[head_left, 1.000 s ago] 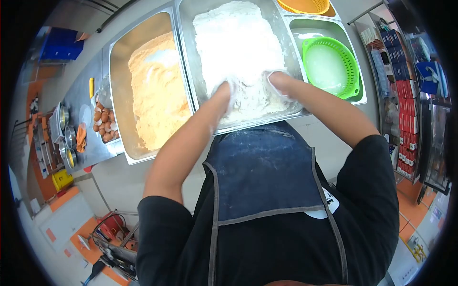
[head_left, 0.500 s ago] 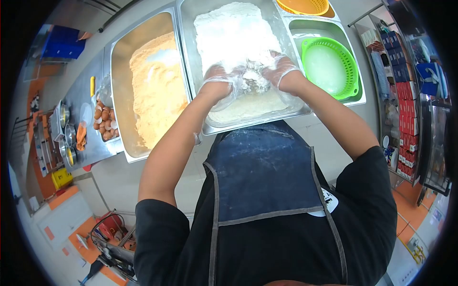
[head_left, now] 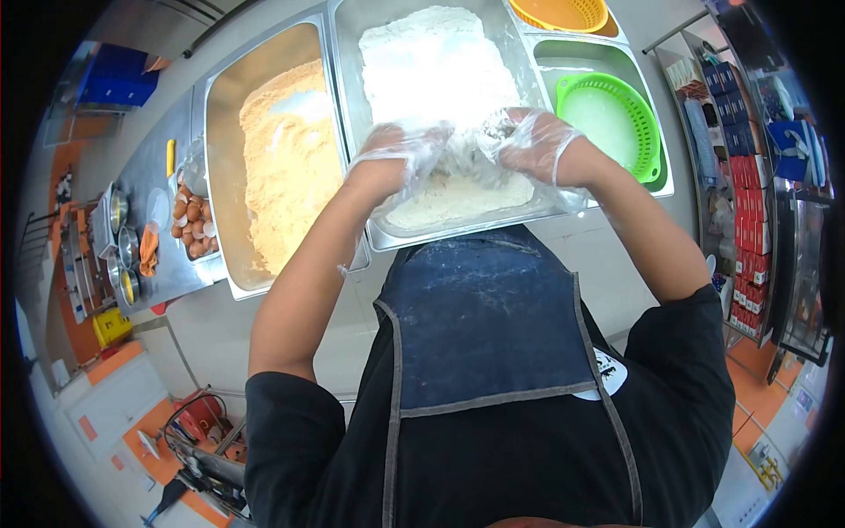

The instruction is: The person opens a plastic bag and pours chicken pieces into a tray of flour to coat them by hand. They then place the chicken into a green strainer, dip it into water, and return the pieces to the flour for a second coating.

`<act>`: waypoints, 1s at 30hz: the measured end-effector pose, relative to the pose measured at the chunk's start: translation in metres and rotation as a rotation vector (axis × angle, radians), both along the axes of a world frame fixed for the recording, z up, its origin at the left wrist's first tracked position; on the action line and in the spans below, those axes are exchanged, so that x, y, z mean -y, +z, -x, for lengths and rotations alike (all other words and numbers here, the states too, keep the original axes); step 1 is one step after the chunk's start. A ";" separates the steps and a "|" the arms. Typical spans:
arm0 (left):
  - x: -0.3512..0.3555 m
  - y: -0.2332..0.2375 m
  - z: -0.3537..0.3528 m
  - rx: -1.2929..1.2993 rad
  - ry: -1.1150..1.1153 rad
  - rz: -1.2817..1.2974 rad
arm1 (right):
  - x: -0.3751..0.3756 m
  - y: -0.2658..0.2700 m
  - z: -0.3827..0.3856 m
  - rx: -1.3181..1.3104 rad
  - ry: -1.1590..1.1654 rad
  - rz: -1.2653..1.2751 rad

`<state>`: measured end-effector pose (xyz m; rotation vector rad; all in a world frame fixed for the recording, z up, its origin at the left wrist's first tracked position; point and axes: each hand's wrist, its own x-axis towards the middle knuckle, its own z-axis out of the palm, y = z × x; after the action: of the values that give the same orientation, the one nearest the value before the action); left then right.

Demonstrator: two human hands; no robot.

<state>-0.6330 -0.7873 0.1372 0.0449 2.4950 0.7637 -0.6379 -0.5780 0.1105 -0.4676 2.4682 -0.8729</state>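
Both my hands wear thin clear plastic gloves dusted with flour. My left hand (head_left: pixel 394 157) and my right hand (head_left: pixel 532 141) are raised over the near end of the steel pan of white flour (head_left: pixel 436 62). Pressed between them is a flour-coated lump (head_left: pixel 466 151); what it is cannot be made out under the coating. The fingers of both hands curl around it. Loose flour lies heaped in the pan's far half and thinner at the near end under my hands.
A steel pan of orange breadcrumbs (head_left: pixel 286 158) sits left of the flour pan. To the right stands a green colander (head_left: pixel 612 119) in a steel pan, with an orange colander (head_left: pixel 563 11) behind. A tray of eggs (head_left: pixel 192 224) and small tins lie far left. Shelves of boxes (head_left: pixel 748 176) line the right.
My hands came up out of the flour, where they were buried a second ago, and now hold the coated lump higher and slightly to the right.
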 end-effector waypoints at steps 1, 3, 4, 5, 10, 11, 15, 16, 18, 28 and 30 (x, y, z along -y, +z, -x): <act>0.003 -0.004 0.004 0.001 0.001 0.000 | 0.005 0.011 0.003 -0.033 -0.050 -0.053; 0.009 -0.031 0.021 0.086 0.089 -0.076 | 0.005 0.016 0.021 0.135 -0.031 0.031; 0.009 -0.062 0.034 0.091 0.089 -0.075 | 0.011 0.004 0.033 0.056 -0.040 -0.063; 0.008 -0.107 0.053 -0.017 0.114 -0.071 | 0.019 -0.017 0.047 -0.027 -0.047 -0.157; -0.007 -0.203 0.066 -0.177 0.321 -0.007 | 0.049 -0.155 0.078 -0.031 -0.151 -0.250; -0.014 -0.199 0.061 -0.099 0.265 0.038 | 0.058 -0.157 0.073 -0.032 0.025 -0.285; -0.001 -0.191 0.031 0.183 0.111 -0.200 | 0.055 -0.138 0.037 -0.063 0.272 -0.268; 0.006 -0.176 0.020 0.286 -0.032 -0.243 | 0.043 -0.128 0.034 0.083 0.427 -0.226; 0.015 -0.170 0.007 0.203 0.012 -0.240 | 0.025 -0.129 0.035 0.061 0.506 -0.163; -0.024 -0.190 0.013 0.397 0.611 -0.769 | 0.047 -0.146 0.025 0.824 -0.532 0.693; -0.017 -0.160 0.015 0.439 0.628 -0.801 | 0.032 -0.119 0.020 0.763 -0.530 0.718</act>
<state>-0.6484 -0.7703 -0.0228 -0.5769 1.6441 1.7632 -0.6575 -0.6103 -0.0089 0.2985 1.5257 -1.7616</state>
